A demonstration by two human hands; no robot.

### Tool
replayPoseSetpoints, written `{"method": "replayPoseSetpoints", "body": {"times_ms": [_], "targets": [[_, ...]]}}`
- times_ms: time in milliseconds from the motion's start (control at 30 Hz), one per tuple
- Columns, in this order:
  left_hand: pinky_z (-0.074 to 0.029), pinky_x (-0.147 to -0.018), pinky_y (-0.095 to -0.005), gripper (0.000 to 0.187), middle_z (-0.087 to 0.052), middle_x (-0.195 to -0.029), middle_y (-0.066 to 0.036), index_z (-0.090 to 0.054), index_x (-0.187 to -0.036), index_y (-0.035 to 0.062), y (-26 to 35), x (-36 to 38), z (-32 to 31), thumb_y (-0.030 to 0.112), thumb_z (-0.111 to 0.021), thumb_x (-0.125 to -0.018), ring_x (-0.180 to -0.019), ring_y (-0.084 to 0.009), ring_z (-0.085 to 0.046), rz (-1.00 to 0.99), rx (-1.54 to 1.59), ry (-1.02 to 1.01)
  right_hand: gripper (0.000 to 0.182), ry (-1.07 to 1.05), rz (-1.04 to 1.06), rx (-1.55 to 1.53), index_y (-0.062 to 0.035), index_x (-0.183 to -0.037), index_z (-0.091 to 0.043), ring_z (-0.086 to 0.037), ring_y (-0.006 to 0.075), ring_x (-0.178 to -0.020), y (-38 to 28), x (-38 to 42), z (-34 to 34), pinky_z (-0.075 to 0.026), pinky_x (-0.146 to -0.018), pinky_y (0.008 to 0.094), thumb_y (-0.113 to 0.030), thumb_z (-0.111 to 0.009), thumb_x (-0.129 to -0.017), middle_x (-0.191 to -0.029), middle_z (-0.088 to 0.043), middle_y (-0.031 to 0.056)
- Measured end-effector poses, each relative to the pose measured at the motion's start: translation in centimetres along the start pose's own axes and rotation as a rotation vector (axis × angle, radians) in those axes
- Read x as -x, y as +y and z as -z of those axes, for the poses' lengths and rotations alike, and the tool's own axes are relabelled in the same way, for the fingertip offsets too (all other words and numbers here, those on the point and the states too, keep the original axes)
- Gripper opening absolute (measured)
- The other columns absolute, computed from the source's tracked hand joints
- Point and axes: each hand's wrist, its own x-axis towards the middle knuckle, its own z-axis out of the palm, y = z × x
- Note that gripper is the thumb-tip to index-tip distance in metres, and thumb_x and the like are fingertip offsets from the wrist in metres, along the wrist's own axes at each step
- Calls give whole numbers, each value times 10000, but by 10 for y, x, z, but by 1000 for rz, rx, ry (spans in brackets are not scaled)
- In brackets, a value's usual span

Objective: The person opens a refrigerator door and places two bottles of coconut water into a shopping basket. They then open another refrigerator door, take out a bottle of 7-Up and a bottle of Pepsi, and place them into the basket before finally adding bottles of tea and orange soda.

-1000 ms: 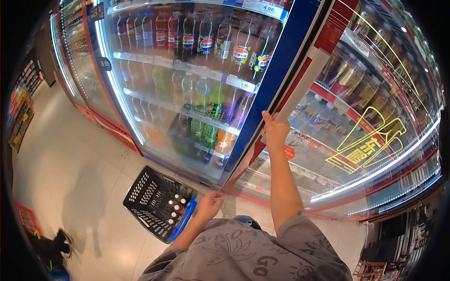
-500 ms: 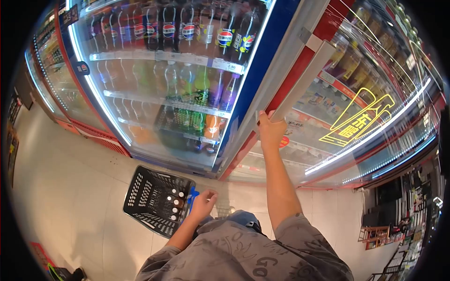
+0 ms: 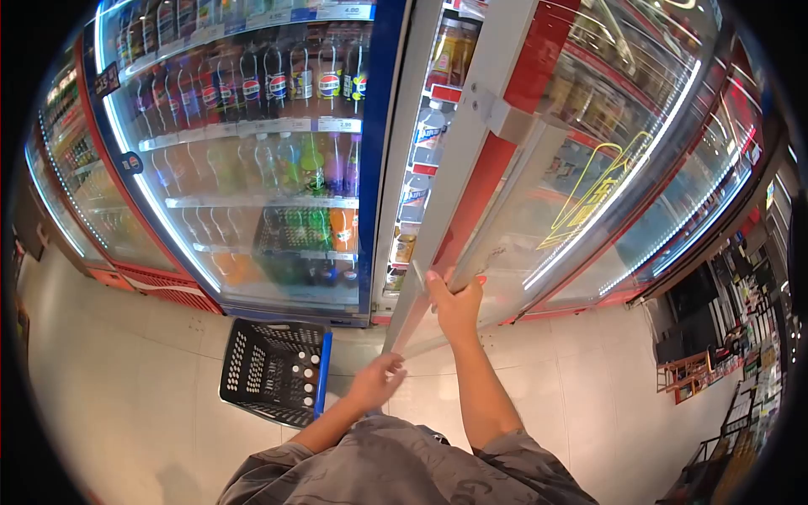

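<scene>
My right hand (image 3: pixel 455 297) grips the long white handle (image 3: pixel 513 206) of a red-framed glass cooler door (image 3: pixel 589 168), which stands swung partly open. Through the gap I see shelves with bottles (image 3: pixel 425 143) inside. My left hand (image 3: pixel 379 380) hovers low in front of me with fingers apart and nothing in it, just right of a black shopping basket (image 3: pixel 261 370) with a blue handle. The basket stands on the floor and holds several bottles with white caps (image 3: pixel 303 374).
A blue-framed cooler (image 3: pixel 252 160) with cola and soft-drink bottles stands shut to the left, more coolers beyond it. The floor is pale tile (image 3: pixel 126 379). Shelving racks (image 3: pixel 724 370) stand at the far right.
The red cooler door has swung open toward me with my right hand on its handle, which has slid lower. My view has shifted; the basket stays on the floor.
</scene>
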Motion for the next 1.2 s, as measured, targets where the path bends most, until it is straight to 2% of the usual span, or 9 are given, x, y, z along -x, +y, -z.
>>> {"method": "replayPoseSetpoints", "body": {"times_ms": [133, 300, 367, 433, 533, 700, 833, 1000, 1200], "targets": [[-538, -791, -336, 424, -591, -1141, -140, -517, -1256, 45, 30, 47, -35, 183, -687, -893, -1005, -222, -624, -44, 30, -197, 178, 39, -33, -21, -43, -937, -516, -549, 76, -637, -3, 62, 53, -405, -534, 221, -81, -680, -877, -775, -581, 29], [-543, -812, -381, 555, -474, -1299, -190, -425, -1327, 27, 35, 70, -59, 225, -689, -881, -1112, -304, -570, -80, 42, -190, 336, 116, 4, -150, -11, -1203, -493, -556, 118, -971, -30, 147, 112, -453, -783, 262, -50, -625, -897, -1101, -577, 86], [-544, -826, -378, 565, -456, -1310, -201, -415, -1332, 9, 37, 68, -65, 219, -685, -882, -1120, -310, -563, -132, 41, -78, 352, 186, 39, -150, 5, -1235, -538, -579, 195, -1045, -39, 175, 137, -462, -930, 348, 15, -601, -889, -1137, -574, 110], [-520, -891, -387, 639, -394, -1396, -221, -358, -1390, -7, 50, 56, -60, 199, -684, -879, -1183, -338, -528, -198, 41, -105, 316, 360, 106, 219, 2, -1186, -547, -582, 190, -1025, -39, 207, 166, -471, -896, 334, 35, -589, -874, -1166, -572, 130], [-494, -937, -381, 687, -382, -1441, -214, -315, -1428, -10, 75, 43, -67, 178, -687, -882, -1229, -333, -510, -234, 54, -212, 133, 664, 213, 123, -14, -1024, -573, -596, 192, -876, -58, 244, 184, -481, -794, 298, -6, -580, -892, -1057, -600, 134], [-466, -981, -401, 611, -489, -1364, -217, -407, -1395, -7, 83, 50, -104, 212, -671, -890, -1231, -341, -520, -317, 129, -545, 34, 199, 343, 287, -11, -847, -623, -633, 212, -769, -94, 249, 166, -504, -686, 304, 7, -605, -870, -863, -659, 150], [-464, -980, -399, 476, -584, -1258, -203, -504, -1328, 16, 89, 65, -112, 223, -634, -919, -1198, -343, -565, -378, 138, -709, 211, 9, 208, 378, 8, -1009, -653, -637, 321, -942, -77, 224, 166, -504, -832, 386, -11, -662, -799, -997, -655, 204], [-535, -837, -352, 361, -631, -1208, -119, -546, -1260, 33, 85, 64, -96, 213, -592, -950, -1076, -235, -647, -236, 168, -684, 560, 111, 96, 625, 15, -1306, -484, -401, 449, -1308, -70, 207, 190, -350, -1068, 491, -69, -686, -790, -1397, -411, 298], [-538, -800, -314, 300, -657, -1145, -85, -575, -1227, 42, 59, 60, -96, 171, -577, -956, -1007, -181, -664, -119, 188, -600, 524, 209, 40, 662, 15, -1306, -481, -393, 389, -1341, -55, 209, 219, -289, -1120, 447, -58, -652, -816, -1415, -433, 235]]}}
